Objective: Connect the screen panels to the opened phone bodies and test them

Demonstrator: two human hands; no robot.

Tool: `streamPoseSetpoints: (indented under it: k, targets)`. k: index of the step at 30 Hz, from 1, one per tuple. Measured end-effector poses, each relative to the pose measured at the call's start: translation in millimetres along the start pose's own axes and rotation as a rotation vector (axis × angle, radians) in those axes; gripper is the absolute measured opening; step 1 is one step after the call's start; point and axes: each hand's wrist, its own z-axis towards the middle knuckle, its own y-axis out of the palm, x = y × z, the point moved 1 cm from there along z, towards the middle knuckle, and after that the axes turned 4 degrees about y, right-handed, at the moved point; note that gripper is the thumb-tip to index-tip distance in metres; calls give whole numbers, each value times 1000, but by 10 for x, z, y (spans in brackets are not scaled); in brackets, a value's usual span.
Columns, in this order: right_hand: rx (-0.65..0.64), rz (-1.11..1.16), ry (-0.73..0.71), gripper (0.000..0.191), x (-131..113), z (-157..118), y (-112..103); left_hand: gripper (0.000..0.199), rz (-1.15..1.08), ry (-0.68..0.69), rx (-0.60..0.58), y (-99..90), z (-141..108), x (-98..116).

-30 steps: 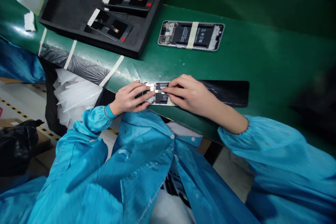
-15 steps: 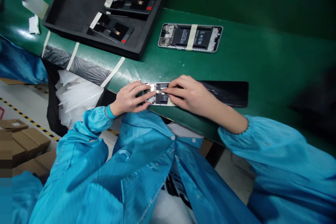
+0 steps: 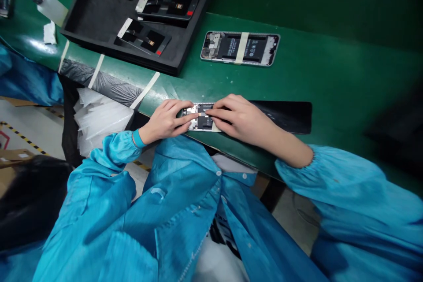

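Note:
An opened phone (image 3: 194, 126) lies on the green table near its front edge, its circuit board and black battery exposed. My left hand (image 3: 167, 119) grips the board end, thumb at the near edge, with the index fingertip pressed on a small ribbon cable (image 3: 202, 114) over the board. My right hand (image 3: 236, 114) reaches over the battery end, and its thumb and index finger close together at that cable. It hides much of the phone. From under the right hand a glossy black panel (image 3: 291, 116) extends to the right.
Another opened phone (image 3: 257, 48) with tape across its battery lies farther back. A black foam tray (image 3: 95, 22) at the back left holds several phone screens. Beside it are a bottle (image 3: 51, 6) and a white scrap (image 3: 49, 33). White sheets (image 3: 99, 119) fill a black bag below the edge.
My left index finger lies straighter on the cable, and the other left fingers have drawn back slightly. My right hand stays nearly still. A dark shape has come into view at lower left.

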Motion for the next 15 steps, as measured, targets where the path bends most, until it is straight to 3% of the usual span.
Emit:
streamPoseSetpoints:
  k: [4, 7, 9, 13, 15]
  targets:
    - [-34, -16, 85, 45, 15, -132, -284, 45, -68, -5, 63, -26, 12, -6]
    - [-31, -41, 163, 70, 132, -398, -509, 81, -124, -35, 114, -51, 114, 26]
    - [-29, -76, 217, 83, 226, -612, -578, 98, -124, -38, 72, -41, 224, 83]
    - [1, -122, 271, 90, 318, -946, -532, 88, -98, -38, -109, 18, 433, 238]
    - [35, -120, 279, 91, 309, -1032, -490, 80, -88, -61, -138, 30, 483, 300]
